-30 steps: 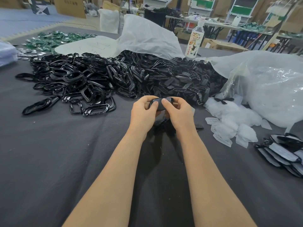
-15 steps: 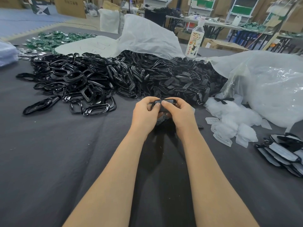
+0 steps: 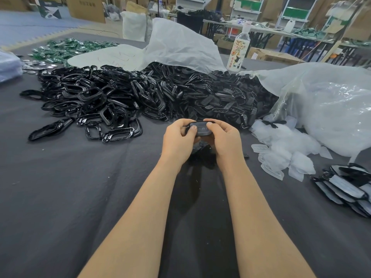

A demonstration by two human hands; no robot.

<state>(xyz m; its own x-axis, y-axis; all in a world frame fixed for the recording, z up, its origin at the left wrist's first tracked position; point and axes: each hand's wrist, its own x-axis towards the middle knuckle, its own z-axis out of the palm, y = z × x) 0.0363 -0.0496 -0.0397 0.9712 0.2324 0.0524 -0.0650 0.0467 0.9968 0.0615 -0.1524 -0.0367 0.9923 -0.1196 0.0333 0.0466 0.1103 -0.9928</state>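
Both of my hands hold one small dark plastic part [image 3: 200, 128] above the grey cloth, in the middle of the view. My left hand [image 3: 178, 140] grips its left end, thumb on top. My right hand [image 3: 224, 139] grips its right end, fingers curled over the far edge. Just beyond them lies a big heap of glossy black frames [image 3: 94, 101] on the left and of matte black flat parts [image 3: 220, 97] on the right.
A grey cloth [image 3: 80, 197] covers the table. Small clear plastic bags [image 3: 281, 149] lie right of my hands, with a stack of bagged parts [image 3: 345, 187] at the right edge. A large clear bag [image 3: 331, 105], a bottle [image 3: 239, 51] and green circuit boards [image 3: 66, 49] stand farther back.
My hands stay in the same spot on the dark part. The fingers have shifted slightly, and the left thumb now lies on top of the part.
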